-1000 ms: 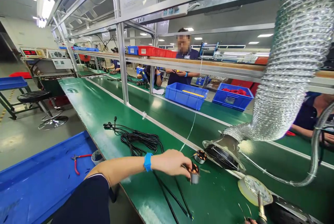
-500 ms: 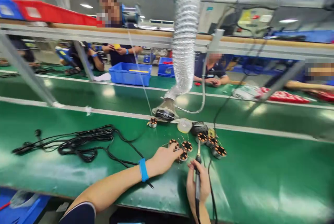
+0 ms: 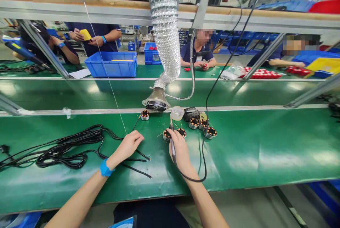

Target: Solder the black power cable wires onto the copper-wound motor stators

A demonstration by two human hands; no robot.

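**Left hand point(image 3: 130, 144) off the coil cluster, soldering iron point(image 3: 173, 147) swung across**

Half a second ago I had the left hand on a cluster of coils; now it is off to their left, above the black cables point(image 3: 70, 150), near the white thread point(image 3: 107, 73). Its fingers are drawn together, but I cannot tell whether anything is pinched between them. The right hand point(image 3: 181, 146) has carried the iron from the right-hand coils toward the left ones. It is closed around the handle, and the tip points up beside the clear dish point(image 3: 177, 113).

The iron's cord point(image 3: 205, 150) loops over the right forearm and passes across the right-hand group. Behind the work, a funnel-shaped hood point(image 3: 157, 97) hangs from a silver hose point(image 3: 166, 40). Across the table point(image 3: 265, 157), a blue crate point(image 3: 111, 66) stands in front of a co-worker holding a yellow piece point(image 3: 85, 34).

I see two copper coils point(image 3: 181, 132) just ahead of the right hand, partly covered by it. Three more coils point(image 3: 211, 133) sit to the right, and a single coil point(image 3: 145, 115) is near the hood. They are silver rings with dark centres and copper windings.
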